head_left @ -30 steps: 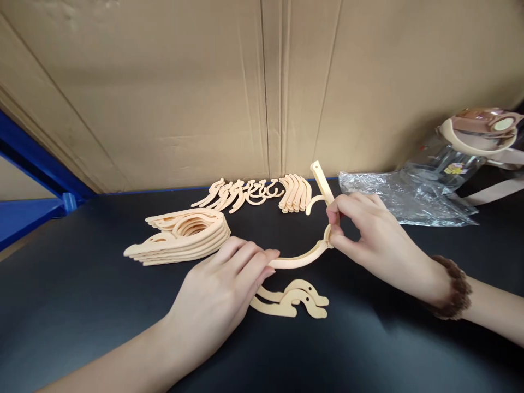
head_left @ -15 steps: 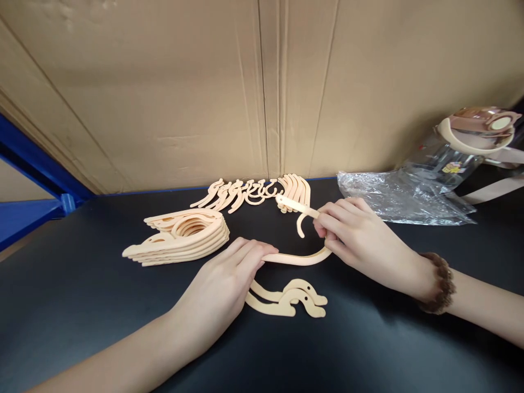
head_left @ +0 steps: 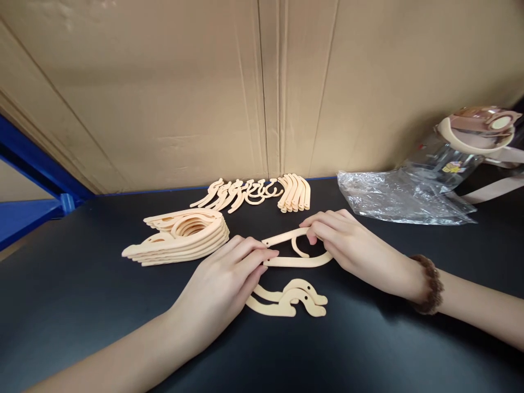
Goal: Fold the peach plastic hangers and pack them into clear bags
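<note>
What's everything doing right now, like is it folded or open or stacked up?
Left hand: pinching the jointed piece
Right hand: gripping its bend
Jointed piece: folded, hook between its arms
Stack of pieces: folded, piled up
Curved arms: bunched side by side
Flat pieces: overlapping, partly hidden
Plastic bag: crinkled, lying down
Bottle: lid on; can't tell if tight
Fuzzy band: around right wrist

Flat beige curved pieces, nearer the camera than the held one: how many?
2 in view. The nearer flat beige curved piece lies in front; the farther piece sits just beyond it. The left hand covers their left ends, so more may be hidden.
</note>
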`<state>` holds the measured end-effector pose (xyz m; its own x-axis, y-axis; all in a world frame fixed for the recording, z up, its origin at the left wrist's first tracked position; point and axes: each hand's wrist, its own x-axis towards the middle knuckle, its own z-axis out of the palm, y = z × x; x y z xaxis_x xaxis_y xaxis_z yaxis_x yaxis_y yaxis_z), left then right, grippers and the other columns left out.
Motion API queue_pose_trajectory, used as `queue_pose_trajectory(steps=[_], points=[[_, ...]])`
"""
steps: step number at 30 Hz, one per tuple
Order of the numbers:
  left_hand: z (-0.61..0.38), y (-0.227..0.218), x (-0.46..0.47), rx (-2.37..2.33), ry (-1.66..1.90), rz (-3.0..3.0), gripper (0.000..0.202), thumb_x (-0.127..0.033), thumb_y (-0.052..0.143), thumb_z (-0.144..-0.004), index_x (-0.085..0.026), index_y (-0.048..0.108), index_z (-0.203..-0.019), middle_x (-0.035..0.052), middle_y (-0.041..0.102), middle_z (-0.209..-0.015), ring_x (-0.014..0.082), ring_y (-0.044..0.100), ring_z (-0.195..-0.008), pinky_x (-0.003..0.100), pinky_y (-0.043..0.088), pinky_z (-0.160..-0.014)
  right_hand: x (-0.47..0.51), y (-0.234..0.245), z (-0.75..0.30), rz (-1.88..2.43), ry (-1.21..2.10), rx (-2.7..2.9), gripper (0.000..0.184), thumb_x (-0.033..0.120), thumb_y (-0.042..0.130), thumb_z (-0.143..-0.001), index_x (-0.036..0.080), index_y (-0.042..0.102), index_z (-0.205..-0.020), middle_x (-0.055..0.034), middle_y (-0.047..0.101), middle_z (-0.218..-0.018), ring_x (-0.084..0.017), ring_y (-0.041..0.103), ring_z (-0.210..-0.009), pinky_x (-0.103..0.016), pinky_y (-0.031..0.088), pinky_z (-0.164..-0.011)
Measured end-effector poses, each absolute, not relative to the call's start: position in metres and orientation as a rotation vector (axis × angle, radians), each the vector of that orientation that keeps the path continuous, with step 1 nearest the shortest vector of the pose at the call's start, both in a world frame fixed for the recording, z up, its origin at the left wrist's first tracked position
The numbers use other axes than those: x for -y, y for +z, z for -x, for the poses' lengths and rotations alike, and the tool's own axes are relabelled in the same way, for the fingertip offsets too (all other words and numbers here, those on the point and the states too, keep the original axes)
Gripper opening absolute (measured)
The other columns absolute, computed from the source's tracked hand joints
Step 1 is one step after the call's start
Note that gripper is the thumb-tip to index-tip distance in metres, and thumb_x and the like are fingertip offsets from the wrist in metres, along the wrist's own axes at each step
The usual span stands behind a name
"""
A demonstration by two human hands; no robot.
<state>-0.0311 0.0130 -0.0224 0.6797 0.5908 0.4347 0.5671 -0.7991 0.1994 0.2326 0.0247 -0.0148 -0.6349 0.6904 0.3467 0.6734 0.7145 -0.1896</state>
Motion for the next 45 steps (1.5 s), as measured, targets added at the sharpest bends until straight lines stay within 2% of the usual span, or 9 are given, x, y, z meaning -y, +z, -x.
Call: queue_pose_trajectory(steps=[4,14,17,22,27,32,36,40,45], points=[[0.031,-0.021,-0.013,-0.966,0.794,-2.771,0.019,-0.010,0.055,-0.098,-0.018,0.065,-0.112,0.0018,0.069,-0.103,0.0182,0.060,-0.091,0.031,0.050,-0.079,-0.025,-0.017,-0.234,1.090,0.103,2.499,0.035,-0.012,0.034,-0.082,0.021,0.045,-0.089,-0.0081,0.065,-0.118,-0.023,0.059,-0.105,-0.037,0.042,-0.087],[0.030,-0.019,-0.010,-0.883,0.813,-2.797,0.023,-0.012,0.048,-0.100,-0.019,0.064,-0.115,0.0046,0.070,-0.105,0.0183,0.061,-0.095,0.030,0.052,-0.082,-0.031,-0.022,-0.237,1.079,0.074,2.485,0.040,-0.012,0.035,-0.078,0.020,0.054,-0.093,-0.0050,0.070,-0.108,-0.020,0.063,-0.098,-0.037,0.043,-0.085],[0.028,-0.013,-0.002,-0.761,0.813,-2.828,0.024,-0.013,0.048,-0.100,-0.019,0.062,-0.119,0.0062,0.070,-0.113,0.0193,0.061,-0.105,0.031,0.050,-0.091,-0.033,-0.022,-0.237,1.065,0.043,2.491,0.038,-0.010,0.036,-0.081,0.020,0.056,-0.092,-0.0070,0.071,-0.110,-0.022,0.062,-0.102,-0.040,0.043,-0.087],[0.024,-0.006,0.011,-0.516,0.532,-3.008,0.039,-0.034,0.054,-0.101,-0.014,0.055,-0.133,0.0073,0.061,-0.141,0.0227,0.054,-0.130,0.034,0.045,-0.107,-0.031,-0.020,-0.237,1.011,-0.023,2.455,0.028,0.000,0.039,-0.093,0.019,0.059,-0.098,-0.0097,0.070,-0.114,-0.023,0.062,-0.102,-0.041,0.044,-0.086],[0.022,-0.008,0.014,-0.476,0.482,-2.993,0.035,-0.026,0.052,-0.102,-0.012,0.056,-0.133,0.0036,0.064,-0.137,0.0206,0.062,-0.118,0.032,0.051,-0.099,-0.026,-0.017,-0.234,0.844,-0.029,2.511,0.018,0.016,0.044,-0.101,0.017,0.062,-0.103,-0.0083,0.070,-0.112,-0.021,0.061,-0.101,-0.038,0.045,-0.087],[0.022,-0.009,0.013,-0.421,0.548,-2.994,0.030,-0.009,0.049,-0.100,-0.010,0.059,-0.128,0.0052,0.069,-0.129,0.0196,0.066,-0.104,0.030,0.054,-0.091,-0.025,-0.017,-0.231,0.773,-0.081,2.566,0.020,0.018,0.045,-0.102,0.015,0.064,-0.107,-0.0095,0.069,-0.113,-0.021,0.060,-0.101,-0.037,0.047,-0.087],[0.019,-0.006,0.013,-0.399,0.594,-2.998,0.028,-0.008,0.049,-0.099,-0.009,0.061,-0.124,0.0078,0.071,-0.126,0.0195,0.068,-0.097,0.030,0.057,-0.085,-0.025,-0.018,-0.231,0.773,-0.007,2.568,0.019,0.023,0.048,-0.102,0.017,0.065,-0.106,-0.0090,0.069,-0.113,-0.020,0.060,-0.100,-0.037,0.048,-0.088],[0.018,-0.005,0.014,-0.410,0.628,-3.005,0.026,-0.009,0.047,-0.100,-0.011,0.061,-0.122,0.0076,0.073,-0.120,0.0196,0.069,-0.099,0.030,0.057,-0.086,-0.026,-0.018,-0.232,0.745,0.024,2.612,0.021,0.033,0.056,-0.099,0.018,0.067,-0.108,-0.0086,0.067,-0.116,-0.022,0.059,-0.101,-0.039,0.047,-0.091],[0.020,-0.007,0.014,-0.414,0.619,-3.018,0.026,-0.009,0.046,-0.100,-0.013,0.062,-0.120,0.0073,0.074,-0.117,0.0183,0.069,-0.094,0.029,0.057,-0.085,-0.026,-0.019,-0.233,0.728,0.030,2.627,0.020,0.032,0.054,-0.100,0.020,0.069,-0.106,-0.0097,0.066,-0.119,-0.023,0.058,-0.109,-0.042,0.047,-0.095]])
